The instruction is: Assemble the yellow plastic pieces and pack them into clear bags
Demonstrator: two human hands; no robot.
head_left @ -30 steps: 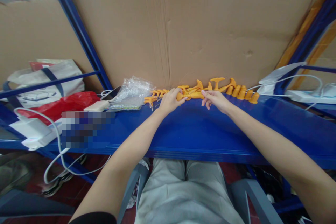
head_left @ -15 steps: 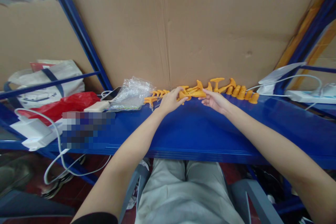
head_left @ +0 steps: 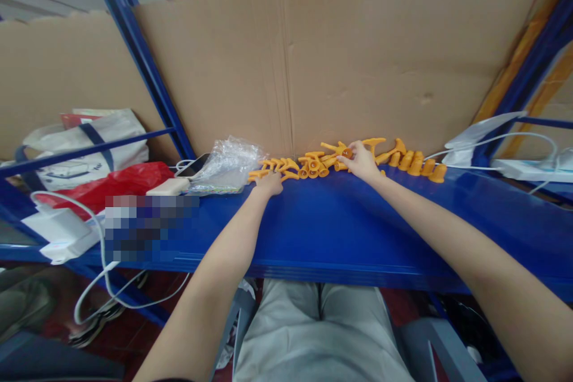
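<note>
A row of orange-yellow plastic pieces lies along the back of the blue shelf (head_left: 322, 227). My right hand (head_left: 363, 161) pinches an orange plastic piece with a hollow round end (head_left: 346, 153), over the right part of the pile. My left hand (head_left: 270, 184) is down at the left end of the row, fingers bent against the stacked branched orange pieces (head_left: 280, 164). What its fingers grip, if anything, is hidden. Between the hands, several orange pieces (head_left: 314, 167) lie with hollow round ends facing me. Right of my right hand is a T-shaped orange piece (head_left: 398, 146).
Several orange cup-like pieces (head_left: 415, 162) stand at the right. To the left are clear plastic wrap (head_left: 228, 161), a red bag (head_left: 120, 185), a white box (head_left: 168, 187) and a white charger with cables (head_left: 58, 224). A cardboard sheet (head_left: 358, 59) closes off the back.
My left hand has left the middle pieces and moved left to the stacked branched ones. My right hand has risen slightly and now pinches a hollow-ended piece. The view has shifted a little.
</note>
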